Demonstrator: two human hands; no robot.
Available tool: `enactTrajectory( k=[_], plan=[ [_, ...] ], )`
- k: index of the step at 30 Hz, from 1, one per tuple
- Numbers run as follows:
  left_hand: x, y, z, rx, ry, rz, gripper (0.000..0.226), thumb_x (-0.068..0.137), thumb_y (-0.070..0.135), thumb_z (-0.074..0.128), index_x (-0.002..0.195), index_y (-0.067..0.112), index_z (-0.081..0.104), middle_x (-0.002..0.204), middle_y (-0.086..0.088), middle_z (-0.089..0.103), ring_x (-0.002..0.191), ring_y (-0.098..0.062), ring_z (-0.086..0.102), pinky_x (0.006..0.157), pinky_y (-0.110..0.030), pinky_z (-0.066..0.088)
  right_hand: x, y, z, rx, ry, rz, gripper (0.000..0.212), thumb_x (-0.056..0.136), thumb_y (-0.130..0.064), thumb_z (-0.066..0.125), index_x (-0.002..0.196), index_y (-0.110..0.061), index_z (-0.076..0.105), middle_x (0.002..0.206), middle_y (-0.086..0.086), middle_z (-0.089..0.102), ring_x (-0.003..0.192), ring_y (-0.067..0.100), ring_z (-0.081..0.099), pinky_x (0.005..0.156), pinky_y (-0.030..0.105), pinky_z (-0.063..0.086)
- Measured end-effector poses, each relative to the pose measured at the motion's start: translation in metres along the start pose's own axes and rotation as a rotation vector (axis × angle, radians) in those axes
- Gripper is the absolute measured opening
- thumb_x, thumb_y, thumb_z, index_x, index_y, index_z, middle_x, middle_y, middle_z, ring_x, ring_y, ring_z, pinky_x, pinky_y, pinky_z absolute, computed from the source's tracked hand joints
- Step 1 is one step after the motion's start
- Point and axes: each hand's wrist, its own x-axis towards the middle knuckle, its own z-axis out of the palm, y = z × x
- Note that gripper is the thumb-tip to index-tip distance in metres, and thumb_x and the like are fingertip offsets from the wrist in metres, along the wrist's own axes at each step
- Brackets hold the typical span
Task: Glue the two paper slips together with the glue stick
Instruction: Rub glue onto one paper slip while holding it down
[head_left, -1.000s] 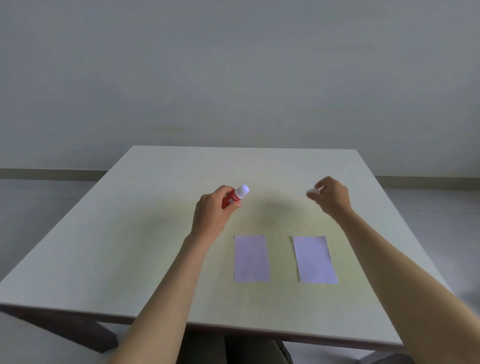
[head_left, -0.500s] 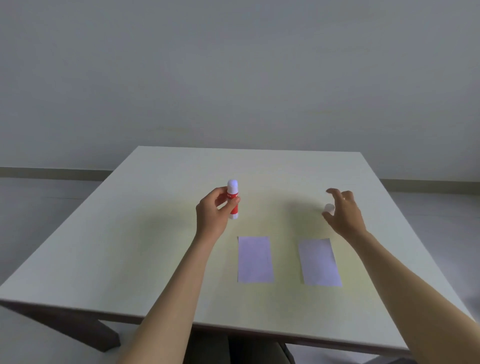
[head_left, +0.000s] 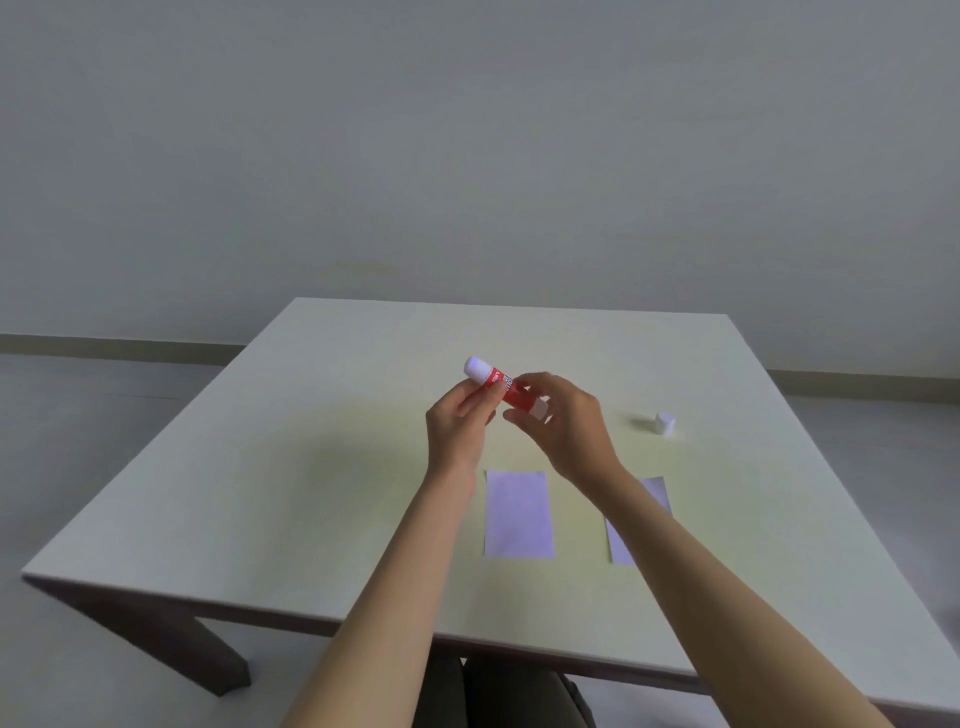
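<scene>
Cap (head_left: 664, 422) sits off toward the surface's (head_left: 260, 467) right edge, both hands, left hand (head_left: 460, 423) and right hand (head_left: 563, 421), clamped on the glue stick (head_left: 498, 384); both paper slips, the left slip (head_left: 518, 514) and the right slip (head_left: 655, 493), lie separate, unglued.

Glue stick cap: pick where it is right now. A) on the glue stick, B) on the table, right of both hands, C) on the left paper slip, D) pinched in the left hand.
B: the small white cap stands alone on the table, right of the right hand, while both hands hold the glue stick.
</scene>
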Motion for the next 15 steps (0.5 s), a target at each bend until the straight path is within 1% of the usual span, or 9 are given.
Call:
enactTrajectory(
  k=[2, 4, 6, 8, 10, 13, 15],
  plan=[
    [-0.003, 0.002, -0.001, -0.027, 0.012, -0.018, 0.008, 0.083, 0.029, 0.069, 0.082, 0.024, 0.075, 0.091, 0.003, 0.073, 0.092, -0.013, 0.065, 0.087, -0.031, 0.053, -0.001, -0.003, 0.003, -0.068, 0.025, -0.028, 0.028, 0.079, -0.019, 0.072, 0.106, -0.014, 0.066, 0.088, 0.003, 0.067, 0.068, 0.015, 0.050, 0.064, 0.024, 0.038],
    [-0.005, 0.005, -0.001, -0.104, 0.049, -0.059, 0.011, 0.083, 0.032, 0.069, 0.079, 0.026, 0.077, 0.097, 0.002, 0.074, 0.098, -0.012, 0.068, 0.080, -0.026, 0.053, -0.004, -0.004, 0.003, -0.104, 0.035, -0.086, 0.027, 0.082, -0.019, 0.069, 0.108, -0.012, 0.064, 0.088, 0.004, 0.064, 0.067, 0.015, 0.049, 0.062, 0.026, 0.039],
    [-0.007, 0.007, 0.001, -0.185, 0.063, -0.094, 0.012, 0.083, 0.030, 0.069, 0.076, 0.026, 0.078, 0.097, 0.002, 0.076, 0.096, -0.012, 0.070, 0.079, -0.026, 0.053, -0.008, -0.006, 0.002, -0.144, 0.051, -0.141, 0.026, 0.086, -0.019, 0.065, 0.110, -0.011, 0.062, 0.088, 0.004, 0.063, 0.066, 0.015, 0.048, 0.060, 0.028, 0.043],
    [-0.009, 0.009, 0.004, -0.261, 0.038, -0.123, 0.009, 0.084, 0.028, 0.069, 0.082, 0.023, 0.076, 0.098, 0.001, 0.076, 0.095, -0.011, 0.071, 0.079, -0.027, 0.053, -0.010, -0.008, 0.001, -0.143, 0.051, -0.165, 0.024, 0.089, -0.018, 0.061, 0.112, -0.010, 0.062, 0.087, 0.006, 0.063, 0.066, 0.015, 0.049, 0.061, 0.031, 0.046],
    [-0.010, 0.010, 0.006, -0.315, 0.012, -0.140, 0.010, 0.084, 0.027, 0.068, 0.090, 0.020, 0.073, 0.100, 0.000, 0.076, 0.095, -0.010, 0.071, 0.078, -0.028, 0.053, -0.013, -0.010, 0.001, -0.073, 0.022, -0.153, 0.022, 0.091, -0.015, 0.058, 0.110, -0.007, 0.063, 0.084, 0.005, 0.062, 0.065, 0.015, 0.049, 0.062, 0.029, 0.045],
    [-0.010, 0.011, 0.004, -0.330, -0.025, -0.126, 0.015, 0.086, 0.024, 0.065, 0.098, 0.015, 0.068, 0.102, -0.002, 0.076, 0.097, -0.011, 0.070, 0.079, -0.030, 0.053, -0.015, -0.011, -0.004, 0.101, -0.040, -0.085, 0.017, 0.092, -0.015, 0.056, 0.101, -0.004, 0.065, 0.065, -0.005, 0.052, 0.057, 0.011, 0.042, 0.057, 0.020, 0.036],
    [-0.010, 0.009, 0.001, -0.325, -0.054, -0.106, 0.013, 0.088, 0.022, 0.064, 0.097, 0.015, 0.068, 0.100, -0.001, 0.076, 0.099, -0.012, 0.070, 0.080, -0.032, 0.053, -0.015, -0.011, -0.009, 0.193, -0.118, -0.039, 0.018, 0.094, -0.017, 0.054, 0.099, -0.005, 0.066, 0.062, -0.003, 0.050, 0.054, 0.010, 0.040, 0.055, 0.019, 0.034]
  ],
)
